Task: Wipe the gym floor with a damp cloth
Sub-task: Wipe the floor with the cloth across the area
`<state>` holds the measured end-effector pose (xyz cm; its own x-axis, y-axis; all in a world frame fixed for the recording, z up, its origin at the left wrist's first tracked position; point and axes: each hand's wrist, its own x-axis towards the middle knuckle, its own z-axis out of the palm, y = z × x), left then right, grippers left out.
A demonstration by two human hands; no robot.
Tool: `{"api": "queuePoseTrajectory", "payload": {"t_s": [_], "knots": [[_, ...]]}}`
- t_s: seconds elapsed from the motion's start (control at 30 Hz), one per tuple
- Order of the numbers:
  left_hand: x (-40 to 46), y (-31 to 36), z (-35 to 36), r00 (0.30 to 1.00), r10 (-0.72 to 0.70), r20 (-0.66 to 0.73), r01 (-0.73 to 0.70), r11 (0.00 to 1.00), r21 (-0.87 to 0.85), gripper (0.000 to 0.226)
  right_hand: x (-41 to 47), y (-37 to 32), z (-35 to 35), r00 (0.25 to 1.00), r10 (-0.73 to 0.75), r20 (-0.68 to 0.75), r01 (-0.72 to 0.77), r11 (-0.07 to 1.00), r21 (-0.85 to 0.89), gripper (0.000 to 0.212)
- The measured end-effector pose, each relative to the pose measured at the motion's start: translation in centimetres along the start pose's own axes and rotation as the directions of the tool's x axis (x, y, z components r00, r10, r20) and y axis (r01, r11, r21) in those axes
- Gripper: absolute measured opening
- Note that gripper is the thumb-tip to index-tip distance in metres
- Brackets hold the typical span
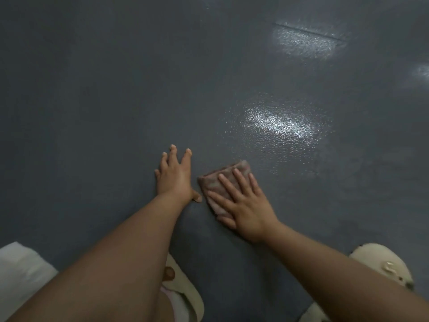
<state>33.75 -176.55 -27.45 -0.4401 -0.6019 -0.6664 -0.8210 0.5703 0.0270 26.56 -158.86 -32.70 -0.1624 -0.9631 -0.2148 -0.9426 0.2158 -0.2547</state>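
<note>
Nearest the camera, two pale shoes (pixel 383 263) stand on the dark floor (pixel 92 101), with white fabric (pixel 21 273) at the lower left. Ahead of them the left hand (pixel 175 176) lies flat on the floor, fingers spread, holding nothing. Just beside it the right hand (pixel 243 203) presses flat with straight fingers on the folded cloth (pixel 214 184), whose far corner shows past the fingertips. Beyond the cloth, patches of glare (pixel 278 124) shine on the floor.
</note>
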Motion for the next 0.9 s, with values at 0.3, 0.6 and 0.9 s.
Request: {"api": "queuePoseTrajectory", "payload": {"t_s": [0.3, 0.6, 0.9], "knots": [[0.0, 0.3, -0.2, 1.0, -0.018, 0.018, 0.018, 1.0, 0.005, 0.126, 7.3, 11.3, -5.0, 0.739, 0.673, -0.012, -0.671, 0.738, 0.08, 0.062], [0.0, 0.1, -0.1, 1.0, -0.002, 0.005, 0.002, 1.0, 0.006, 0.126, 3.1, 1.6, -1.5, 1.0, -0.011, 0.01, 0.011, 0.999, -0.046, 0.059], [-0.1, 0.4, -0.1, 0.998, -0.033, 0.044, 0.03, 0.998, 0.062, 0.127, -1.2, 15.0, -3.5, 0.854, 0.514, -0.081, -0.516, 0.857, 0.006, 0.064]]}}
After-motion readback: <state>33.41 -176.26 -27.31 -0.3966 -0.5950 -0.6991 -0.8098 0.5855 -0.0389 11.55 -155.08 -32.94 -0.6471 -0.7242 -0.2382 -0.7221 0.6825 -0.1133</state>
